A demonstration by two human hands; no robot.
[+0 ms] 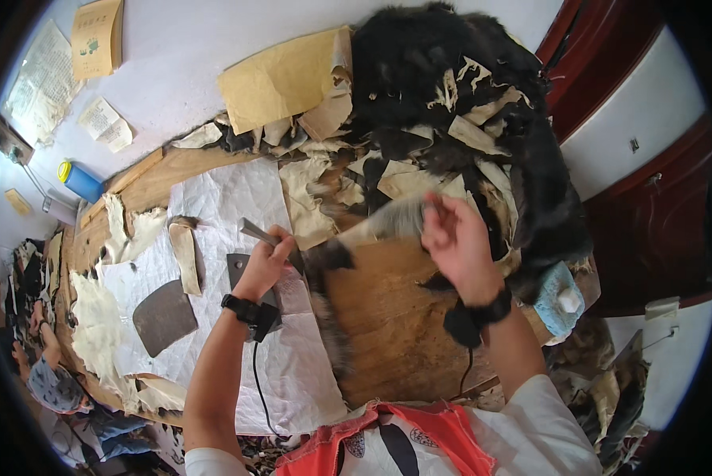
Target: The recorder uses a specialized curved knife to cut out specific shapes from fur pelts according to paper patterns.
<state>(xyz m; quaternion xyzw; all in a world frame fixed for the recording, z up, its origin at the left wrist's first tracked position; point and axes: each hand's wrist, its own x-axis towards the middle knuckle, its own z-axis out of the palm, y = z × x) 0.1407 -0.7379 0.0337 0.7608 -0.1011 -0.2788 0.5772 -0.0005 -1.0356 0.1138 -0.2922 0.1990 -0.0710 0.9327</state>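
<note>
My left hand [262, 263] is closed round a slim grey tool [254, 231] that looks like a handle; its working end is hidden. Beneath that hand, a dark flat piece with a hole [236, 268] lies on a wrinkled white sheet [296, 381]. My right hand [455, 238], slightly blurred, pinches one end of a pale, hairy strip of fur [392, 220]. The strip stretches leftward above the wooden table [388, 333], with a black tuft at its other end. On the sheet, left of my left hand, rest a dark curved flat piece [166, 319] and a narrow hide strip [185, 258].
Black fur [443, 55] and pale hide scraps [479, 135] are heaped at the far right, beside a yellowish paper sheet [285, 79]. A blue container with a yellow lid [81, 182] stands far left. A light-blue cloth [558, 301] lies right. Another person [55, 385] works at the left.
</note>
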